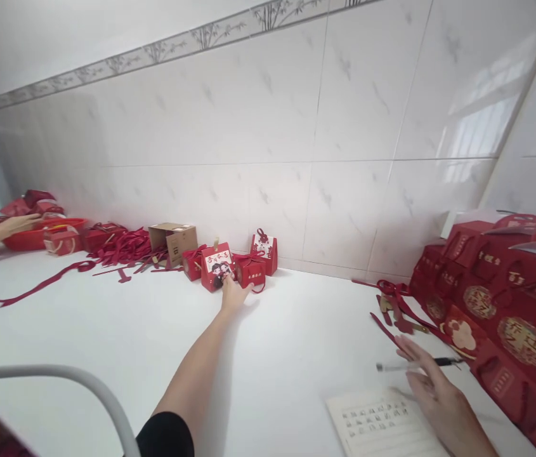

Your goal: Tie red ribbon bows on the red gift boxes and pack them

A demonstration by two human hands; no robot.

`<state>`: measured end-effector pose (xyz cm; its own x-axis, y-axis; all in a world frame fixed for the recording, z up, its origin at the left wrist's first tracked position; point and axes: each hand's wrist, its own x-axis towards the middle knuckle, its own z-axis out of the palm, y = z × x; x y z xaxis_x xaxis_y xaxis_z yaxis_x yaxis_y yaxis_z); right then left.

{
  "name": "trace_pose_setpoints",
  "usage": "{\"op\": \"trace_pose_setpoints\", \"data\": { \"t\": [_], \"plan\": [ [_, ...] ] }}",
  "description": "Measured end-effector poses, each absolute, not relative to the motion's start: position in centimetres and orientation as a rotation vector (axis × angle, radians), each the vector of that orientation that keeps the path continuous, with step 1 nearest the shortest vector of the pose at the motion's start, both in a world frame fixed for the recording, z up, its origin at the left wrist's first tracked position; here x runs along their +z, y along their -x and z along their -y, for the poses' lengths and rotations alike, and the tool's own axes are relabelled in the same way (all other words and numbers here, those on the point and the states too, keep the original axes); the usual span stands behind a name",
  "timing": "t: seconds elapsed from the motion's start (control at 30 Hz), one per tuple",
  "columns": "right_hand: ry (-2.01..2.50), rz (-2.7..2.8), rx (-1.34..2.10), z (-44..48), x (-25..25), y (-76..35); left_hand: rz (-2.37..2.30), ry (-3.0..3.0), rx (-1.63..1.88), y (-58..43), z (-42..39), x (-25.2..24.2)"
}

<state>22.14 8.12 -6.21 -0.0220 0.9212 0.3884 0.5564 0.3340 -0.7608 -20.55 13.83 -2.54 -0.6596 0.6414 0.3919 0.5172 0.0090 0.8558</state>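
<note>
Note the left hand [234, 296], partly open at the front of the figure-printed red box [215, 263] mid-table, fingers against its lower face and thumb spread toward the ribboned red box [251, 275] just beside; whether gripped or merely touched, cannot tell at this distance. Compare the right hand [443, 400], loosely curled about a pen [444, 361] near the handwritten page [376, 424] on the white table [277, 355].

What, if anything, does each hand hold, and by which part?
The right hand holds a pen near its middle. The left hand touches a red box at its lower front; whether it grips it cannot be told.
</note>
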Motion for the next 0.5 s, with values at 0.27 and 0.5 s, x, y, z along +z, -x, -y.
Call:
{"op": "trace_pose_setpoints", "data": {
  "t": [0.27, 0.5],
  "plan": [
    [1.372, 1.708, 0.433, -8.1, -5.8, -21.6, -2.124, -1.222, 1.633, 22.3, -16.6, -2.0],
    [1.309, 1.721, 0.405, -7.6, -5.2, -20.7, -2.071, -1.336, 1.543, 21.8, -15.9, -1.0]
  ]
}}
